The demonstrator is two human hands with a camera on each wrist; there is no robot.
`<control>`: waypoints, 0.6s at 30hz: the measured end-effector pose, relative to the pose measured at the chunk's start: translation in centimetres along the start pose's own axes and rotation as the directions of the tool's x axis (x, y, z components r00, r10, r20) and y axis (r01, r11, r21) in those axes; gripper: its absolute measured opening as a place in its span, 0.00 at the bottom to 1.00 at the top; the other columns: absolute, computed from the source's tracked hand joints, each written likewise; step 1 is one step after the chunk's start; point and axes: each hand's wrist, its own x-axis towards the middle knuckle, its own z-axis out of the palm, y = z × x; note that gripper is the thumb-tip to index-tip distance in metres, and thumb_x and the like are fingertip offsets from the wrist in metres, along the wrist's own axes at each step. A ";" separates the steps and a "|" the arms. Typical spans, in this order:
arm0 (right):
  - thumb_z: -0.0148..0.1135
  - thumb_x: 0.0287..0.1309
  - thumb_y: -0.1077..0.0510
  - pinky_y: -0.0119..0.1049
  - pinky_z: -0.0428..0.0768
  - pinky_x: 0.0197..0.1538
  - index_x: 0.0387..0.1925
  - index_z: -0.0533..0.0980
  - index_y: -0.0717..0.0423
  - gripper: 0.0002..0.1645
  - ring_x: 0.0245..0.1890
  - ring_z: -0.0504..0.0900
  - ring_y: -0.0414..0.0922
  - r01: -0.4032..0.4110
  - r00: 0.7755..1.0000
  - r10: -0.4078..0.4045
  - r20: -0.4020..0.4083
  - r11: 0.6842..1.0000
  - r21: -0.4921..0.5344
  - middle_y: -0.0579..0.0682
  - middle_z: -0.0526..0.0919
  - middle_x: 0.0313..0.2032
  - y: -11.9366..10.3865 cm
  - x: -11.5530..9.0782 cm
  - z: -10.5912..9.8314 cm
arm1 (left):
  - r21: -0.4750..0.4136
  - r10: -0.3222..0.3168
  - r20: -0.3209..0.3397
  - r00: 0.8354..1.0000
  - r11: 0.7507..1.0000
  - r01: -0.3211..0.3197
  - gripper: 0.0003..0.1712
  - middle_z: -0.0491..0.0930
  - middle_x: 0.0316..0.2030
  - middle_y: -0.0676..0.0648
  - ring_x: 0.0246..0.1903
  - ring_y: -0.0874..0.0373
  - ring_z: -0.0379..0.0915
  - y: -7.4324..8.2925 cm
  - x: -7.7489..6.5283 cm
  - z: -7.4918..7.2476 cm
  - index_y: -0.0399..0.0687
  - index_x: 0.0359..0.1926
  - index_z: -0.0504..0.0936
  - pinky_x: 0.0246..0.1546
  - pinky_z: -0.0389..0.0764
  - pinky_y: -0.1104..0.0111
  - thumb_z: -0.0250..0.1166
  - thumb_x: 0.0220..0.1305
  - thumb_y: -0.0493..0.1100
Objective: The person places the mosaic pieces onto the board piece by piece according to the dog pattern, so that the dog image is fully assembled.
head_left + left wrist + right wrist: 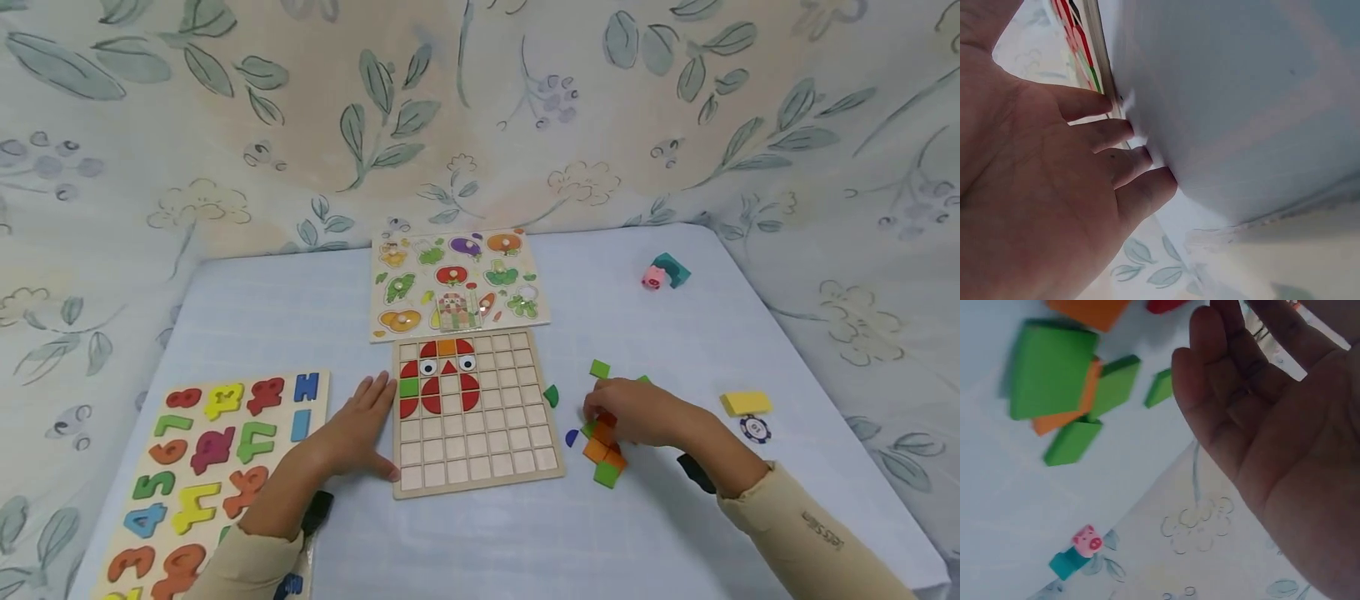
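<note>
A wooden grid board (456, 448) lies mid-table, with red pieces, an orange square, a green square and two eye pieces forming a figure in its upper left. My left hand (352, 429) rests along the board's left edge, fingers fairly straight and thumb near the lower left corner. At the board's right, my right hand (641, 412) reaches down into a small pile of orange tiles (596, 450) and green tiles (606, 474). Its fingers bend beside a red piece (1166, 305) in the right wrist view; the fingertips' contact is hidden. A green tile (599, 368) lies beyond the hand.
Behind the grid stands a vegetable puzzle board (378, 312) with a picture card (459, 312) on it. A number puzzle (322, 392) lies left, partly under my left arm. Right are a yellow block (746, 404), a round chip (755, 429) and a pig toy (652, 277).
</note>
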 end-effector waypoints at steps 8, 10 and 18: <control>0.72 0.41 0.59 0.32 0.78 0.39 0.30 0.78 0.37 0.14 0.37 0.70 0.39 0.004 0.997 -0.006 -0.072 1.000 -0.020 0.36 0.73 0.32 0.8 -0.1 0.8 | -0.007 0.000 0.002 1.000 1.000 0.000 0.72 0.37 0.71 0.44 0.69 0.44 0.28 0.1 0.1 0.1 0.45 0.70 0.43 0.61 0.55 0.46 0.77 0.28 0.56; 0.72 0.40 0.58 0.32 0.78 0.39 0.29 0.78 0.38 0.14 0.37 0.70 0.39 0.028 0.995 -0.031 -0.090 0.999 -0.030 0.36 0.73 0.32 0.9 0.1 0.9 | -0.003 -0.011 0.000 1.000 1.000 0.011 0.72 0.37 0.71 0.44 0.69 0.44 0.28 0.1 0.0 0.1 0.46 0.70 0.43 0.61 0.55 0.46 0.77 0.28 0.57; 0.70 0.44 0.55 0.28 0.75 0.32 0.25 0.74 0.41 0.11 0.29 0.71 0.38 0.088 0.989 -0.090 -0.120 0.996 -0.022 0.37 0.73 0.24 -0.1 0.2 -0.3 | -0.011 -0.013 0.003 1.000 1.000 0.013 0.71 0.36 0.71 0.45 0.69 0.45 0.27 0.2 -0.1 -0.2 0.47 0.70 0.43 0.61 0.54 0.45 0.77 0.28 0.55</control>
